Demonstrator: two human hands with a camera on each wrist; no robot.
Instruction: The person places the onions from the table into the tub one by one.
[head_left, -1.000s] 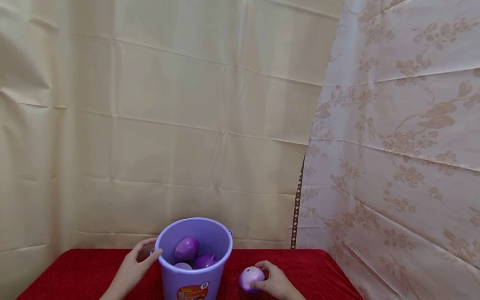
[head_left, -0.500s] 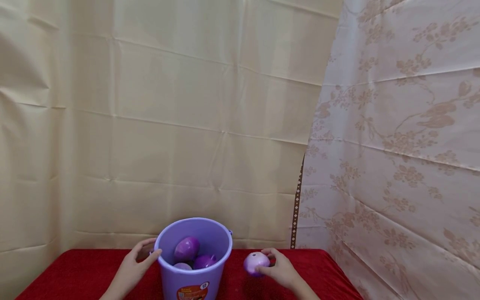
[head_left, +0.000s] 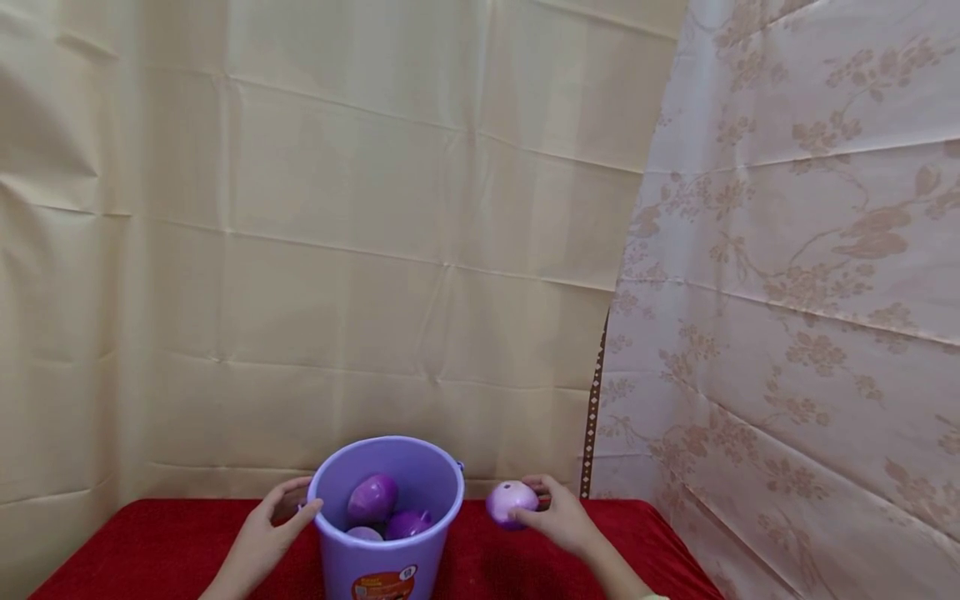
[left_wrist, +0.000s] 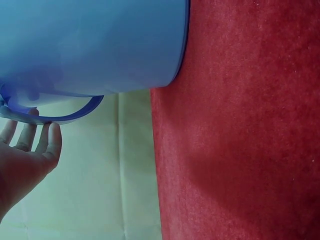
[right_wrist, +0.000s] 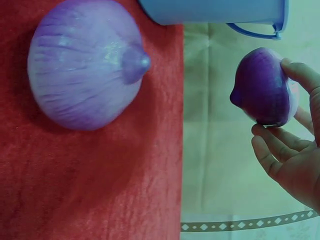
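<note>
A purple bucket (head_left: 382,557) stands on the red-covered table, with several purple and pale rounded things inside, one egg-shaped (head_left: 373,497). At its left rim is my left hand (head_left: 262,533), thumb against the edge and fingers behind. The left wrist view shows those fingertips touching the bucket's handle (left_wrist: 82,114). To the right of the bucket, my right hand (head_left: 558,517) holds a purple onion (head_left: 512,504) with a pale top above the table, between thumb and fingers. Its pointed tip faces down. Another purple-streaked onion (right_wrist: 87,65) lies on the table, seen only in the right wrist view.
Red cloth (head_left: 195,542) covers the table. A cream curtain (head_left: 337,292) hangs behind its far edge, and a flower-patterned curtain (head_left: 810,292) hangs along the right side.
My right hand has lifted the onion up off the table and slightly rightward. The left hand and the bucket have stayed in place.
</note>
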